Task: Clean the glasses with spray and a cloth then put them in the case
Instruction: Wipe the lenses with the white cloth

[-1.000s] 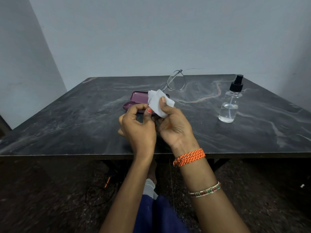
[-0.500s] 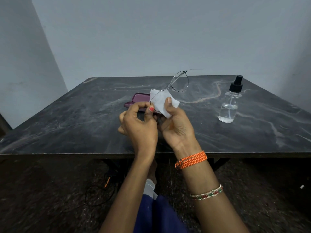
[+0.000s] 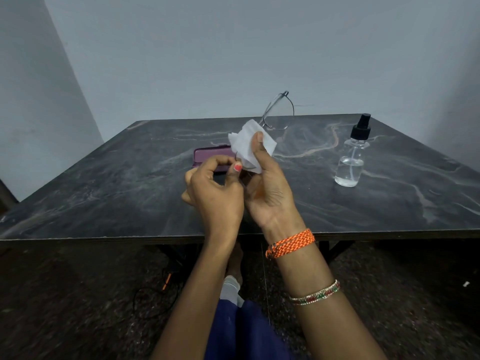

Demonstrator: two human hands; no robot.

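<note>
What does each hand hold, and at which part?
Right hand pinches the cloth over one lens of the glasses; left hand pinches the frame beside it.

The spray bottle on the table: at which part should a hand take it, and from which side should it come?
Grip the bottle round its clear body, below the black pump head. It stands upright and alone on the table, to the right of both hands, so the right hand, now holding the cloth, would probably reach it easiest from the near left side.

Dark marbled table [image 3: 109,193]; grey wall [image 3: 233,48]; black cable [image 3: 153,294] on speckled floor [image 3: 65,307].
</note>
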